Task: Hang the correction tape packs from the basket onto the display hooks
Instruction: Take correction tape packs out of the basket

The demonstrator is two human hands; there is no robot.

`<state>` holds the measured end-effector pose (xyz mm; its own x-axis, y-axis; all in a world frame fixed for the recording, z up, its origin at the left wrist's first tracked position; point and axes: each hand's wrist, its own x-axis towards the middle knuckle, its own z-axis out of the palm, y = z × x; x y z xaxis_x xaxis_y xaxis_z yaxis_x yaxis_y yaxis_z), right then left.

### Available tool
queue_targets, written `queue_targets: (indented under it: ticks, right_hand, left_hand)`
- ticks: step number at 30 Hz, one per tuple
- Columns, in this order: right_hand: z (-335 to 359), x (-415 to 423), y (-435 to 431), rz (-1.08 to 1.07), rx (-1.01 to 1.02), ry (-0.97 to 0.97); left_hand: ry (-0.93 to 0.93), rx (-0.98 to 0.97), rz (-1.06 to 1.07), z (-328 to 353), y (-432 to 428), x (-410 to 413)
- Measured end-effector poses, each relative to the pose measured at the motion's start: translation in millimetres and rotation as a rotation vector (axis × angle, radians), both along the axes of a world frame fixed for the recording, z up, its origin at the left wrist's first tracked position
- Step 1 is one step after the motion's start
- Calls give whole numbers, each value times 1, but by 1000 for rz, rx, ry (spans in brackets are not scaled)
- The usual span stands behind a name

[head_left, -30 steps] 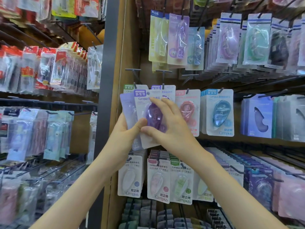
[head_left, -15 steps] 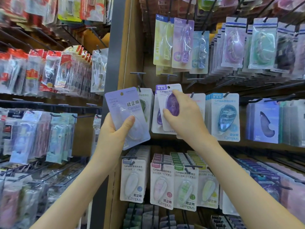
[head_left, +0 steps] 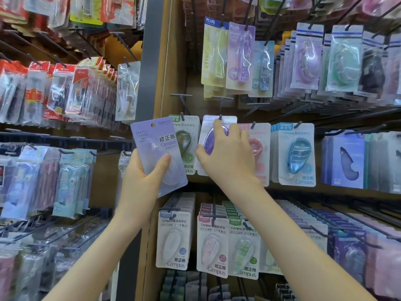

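Observation:
My left hand [head_left: 145, 170] grips a pale lilac correction tape pack [head_left: 156, 148], tilted, in front of the shelf's left edge. My right hand [head_left: 227, 157] holds a purple correction tape pack [head_left: 208, 137] by its blister, thumb on the left and fingers over the top. The pack's top sits at a black display hook [head_left: 221, 114]; whether the hook runs through the hole is hidden by my fingers. A green pack [head_left: 188, 137] hangs to its left, a pink pack [head_left: 258, 148] and a blue pack [head_left: 297, 153] to its right. The basket is out of view.
Bare black hooks [head_left: 181, 98] jut out just above the middle row. Taller packs [head_left: 238, 57] hang above, white Campus packs [head_left: 173, 240] below. A grey upright post [head_left: 149, 61] divides this bay from a crowded rack of red-topped packs [head_left: 65, 90] on the left.
My right hand has pushed the purple pack up and back against its hook on the middle row. My left hand has drawn the lilac pack away to the left, holding it apart.

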<state>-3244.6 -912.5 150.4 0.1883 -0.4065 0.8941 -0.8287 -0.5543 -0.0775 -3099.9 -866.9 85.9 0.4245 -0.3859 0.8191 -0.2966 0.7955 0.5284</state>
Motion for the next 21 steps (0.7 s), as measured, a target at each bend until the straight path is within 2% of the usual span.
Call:
queue_targets:
  ticks: [10, 21]
  right_hand:
    - [0, 4, -8, -81, -5, 53]
    - [-9, -8, -7, -114, 41, 122]
  left_hand:
    - [-52, 2, 41, 0, 5, 4]
    - [-52, 163, -140, 0, 12, 5]
